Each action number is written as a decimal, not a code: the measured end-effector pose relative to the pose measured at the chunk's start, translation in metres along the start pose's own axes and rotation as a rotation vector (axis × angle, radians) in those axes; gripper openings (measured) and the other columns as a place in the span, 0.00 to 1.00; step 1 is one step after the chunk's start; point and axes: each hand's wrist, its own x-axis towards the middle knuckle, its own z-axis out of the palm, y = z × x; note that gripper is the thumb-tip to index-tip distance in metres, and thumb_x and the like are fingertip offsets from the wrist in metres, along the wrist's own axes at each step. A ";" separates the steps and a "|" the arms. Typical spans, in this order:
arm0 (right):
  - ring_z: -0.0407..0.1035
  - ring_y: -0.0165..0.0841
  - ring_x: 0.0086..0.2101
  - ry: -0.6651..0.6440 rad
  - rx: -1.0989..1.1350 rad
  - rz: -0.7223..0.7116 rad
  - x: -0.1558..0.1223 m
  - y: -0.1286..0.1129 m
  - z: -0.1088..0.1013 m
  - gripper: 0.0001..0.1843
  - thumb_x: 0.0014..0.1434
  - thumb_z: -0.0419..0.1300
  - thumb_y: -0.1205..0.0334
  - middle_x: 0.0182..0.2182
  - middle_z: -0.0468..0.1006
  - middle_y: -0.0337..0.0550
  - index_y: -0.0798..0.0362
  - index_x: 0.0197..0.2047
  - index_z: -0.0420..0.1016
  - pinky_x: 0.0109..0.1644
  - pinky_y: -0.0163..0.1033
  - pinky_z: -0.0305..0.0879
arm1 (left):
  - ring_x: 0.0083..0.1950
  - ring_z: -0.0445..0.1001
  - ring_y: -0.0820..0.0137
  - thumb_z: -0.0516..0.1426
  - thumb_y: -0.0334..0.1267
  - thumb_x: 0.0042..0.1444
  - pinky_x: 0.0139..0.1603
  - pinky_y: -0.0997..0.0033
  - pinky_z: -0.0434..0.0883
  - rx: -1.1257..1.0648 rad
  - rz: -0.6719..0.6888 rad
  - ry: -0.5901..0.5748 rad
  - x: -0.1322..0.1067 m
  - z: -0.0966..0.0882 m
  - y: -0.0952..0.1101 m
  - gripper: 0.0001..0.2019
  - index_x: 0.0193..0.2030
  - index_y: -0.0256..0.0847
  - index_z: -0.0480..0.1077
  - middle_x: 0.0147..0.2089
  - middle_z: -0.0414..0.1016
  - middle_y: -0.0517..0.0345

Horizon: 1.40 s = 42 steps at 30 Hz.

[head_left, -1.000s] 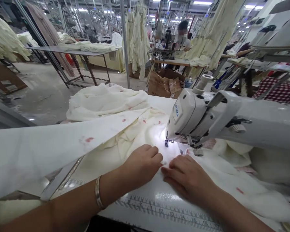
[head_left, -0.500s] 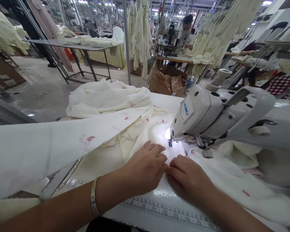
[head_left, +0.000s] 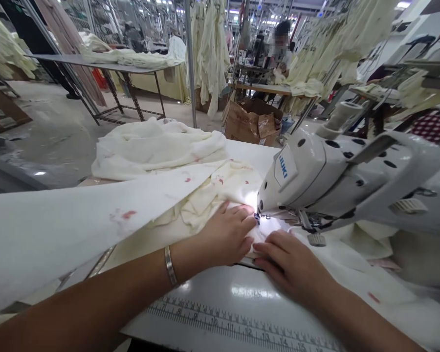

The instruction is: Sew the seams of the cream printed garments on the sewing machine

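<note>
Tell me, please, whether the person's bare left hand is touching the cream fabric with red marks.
Touching. The head view shows it: the left hand lies on the cream fabric, covering part of it close to the white, glossy sewing machine.

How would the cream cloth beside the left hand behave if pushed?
The cream cloth is probably floppy, since it lies in loose folds beside the left hand. Its soft, fine wrinkles suggest it is light for its size. Pushed, it would likely bunch, given its creases.
</note>
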 end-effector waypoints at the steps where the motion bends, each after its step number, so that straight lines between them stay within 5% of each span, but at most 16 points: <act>1: 0.63 0.34 0.33 -0.002 -0.034 0.010 0.002 0.004 0.000 0.10 0.62 0.52 0.61 0.34 0.68 0.44 0.53 0.44 0.69 0.38 0.41 0.61 | 0.60 0.59 0.61 0.50 0.38 0.57 0.61 0.51 0.53 -0.012 -0.012 0.008 0.005 0.001 -0.004 0.10 0.45 0.39 0.62 0.56 0.64 0.49; 6: 0.64 0.34 0.33 -0.032 -0.077 0.078 0.010 0.013 -0.002 0.08 0.62 0.50 0.59 0.33 0.68 0.42 0.50 0.39 0.70 0.38 0.40 0.61 | 0.57 0.62 0.61 0.52 0.40 0.56 0.63 0.50 0.49 -0.042 -0.035 -0.009 0.018 0.003 -0.015 0.14 0.47 0.37 0.59 0.54 0.65 0.46; 14: 0.64 0.33 0.31 0.022 -0.017 0.032 0.002 0.001 0.003 0.09 0.62 0.51 0.61 0.33 0.69 0.44 0.52 0.42 0.69 0.37 0.40 0.61 | 0.64 0.53 0.62 0.51 0.39 0.57 0.63 0.44 0.45 -0.090 -0.009 -0.041 0.004 -0.001 -0.009 0.10 0.46 0.41 0.61 0.60 0.60 0.51; 19: 0.67 0.32 0.31 0.081 0.026 0.041 0.000 0.000 0.004 0.11 0.62 0.50 0.63 0.33 0.71 0.44 0.52 0.43 0.72 0.36 0.40 0.64 | 0.46 0.66 0.67 0.50 0.33 0.58 0.59 0.55 0.55 0.053 0.188 0.070 0.005 0.004 -0.009 0.06 0.32 0.38 0.67 0.42 0.70 0.54; 22: 0.70 0.32 0.32 0.133 0.187 0.169 0.001 0.005 0.003 0.11 0.61 0.52 0.60 0.33 0.74 0.43 0.50 0.40 0.75 0.37 0.39 0.66 | 0.38 0.65 0.71 0.50 0.29 0.58 0.49 0.67 0.63 0.054 0.299 0.050 0.006 0.010 -0.012 0.09 0.29 0.37 0.69 0.34 0.68 0.57; 27: 0.70 0.31 0.22 0.370 0.332 0.450 0.004 0.026 0.001 0.19 0.64 0.46 0.58 0.21 0.74 0.40 0.53 0.31 0.76 0.25 0.34 0.67 | 0.37 0.65 0.72 0.48 0.32 0.62 0.43 0.70 0.64 0.004 0.277 0.067 0.005 0.011 -0.014 0.13 0.28 0.38 0.69 0.35 0.70 0.57; 32: 0.73 0.38 0.34 0.323 0.260 0.407 -0.002 0.025 -0.002 0.14 0.60 0.52 0.56 0.30 0.78 0.43 0.51 0.34 0.77 0.35 0.40 0.69 | 0.36 0.66 0.73 0.49 0.35 0.63 0.42 0.71 0.64 -0.070 0.251 0.099 0.004 0.010 -0.012 0.14 0.28 0.37 0.69 0.35 0.71 0.57; 36: 0.71 0.43 0.40 0.261 -0.048 0.253 -0.006 0.025 -0.001 0.12 0.58 0.55 0.54 0.37 0.78 0.47 0.50 0.36 0.77 0.42 0.47 0.66 | 0.35 0.65 0.73 0.51 0.36 0.62 0.40 0.71 0.64 -0.108 0.216 0.123 0.006 0.014 -0.014 0.12 0.29 0.37 0.69 0.34 0.71 0.58; 42: 0.70 0.41 0.34 0.199 -0.309 0.264 -0.004 0.047 0.010 0.11 0.57 0.53 0.66 0.28 0.77 0.45 0.50 0.31 0.76 0.40 0.46 0.63 | 0.37 0.67 0.71 0.55 0.36 0.59 0.40 0.71 0.67 -0.041 0.045 0.000 0.030 0.003 -0.017 0.10 0.29 0.36 0.71 0.32 0.71 0.57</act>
